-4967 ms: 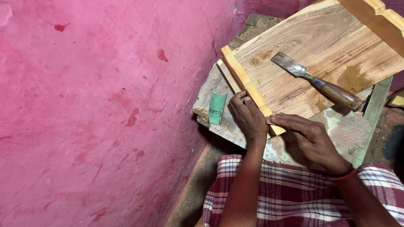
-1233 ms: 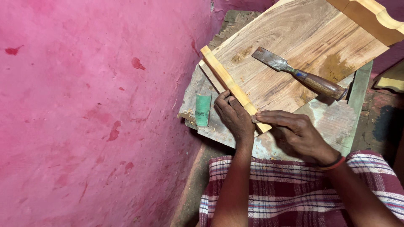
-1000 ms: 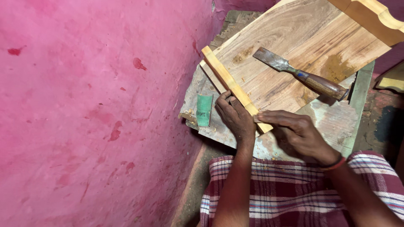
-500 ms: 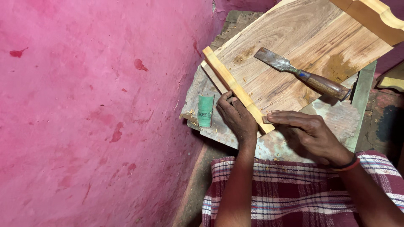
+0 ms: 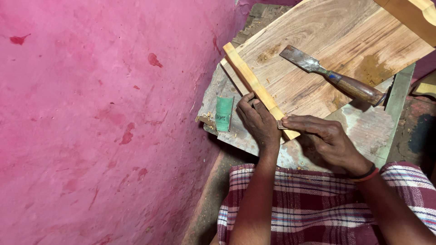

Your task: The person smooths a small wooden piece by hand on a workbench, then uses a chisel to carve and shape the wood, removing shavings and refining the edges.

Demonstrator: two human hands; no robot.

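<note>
A narrow light wooden strip [image 5: 249, 78] lies along the near-left edge of a wide brown plank [image 5: 327, 54]. My left hand [image 5: 257, 121] presses on the near end of the strip, fingers curled over it. My right hand [image 5: 328, 139] pinches a small flat grey piece against the strip's near end; what the piece is I cannot tell. A chisel [image 5: 334, 77] with a wooden handle and a worn blade rests on the plank, beyond both hands.
A folded piece of green sandpaper [image 5: 224, 113] lies on the worn work board [image 5: 363, 131], left of my left hand. A pink wall [image 5: 104, 109] fills the left side. Checked cloth [image 5: 313, 204] covers my lap. Another pale wooden piece [image 5: 411, 16] sits at top right.
Both hands stay on the near end of the strip. My right hand has shifted slightly along it. The view has drifted a little.
</note>
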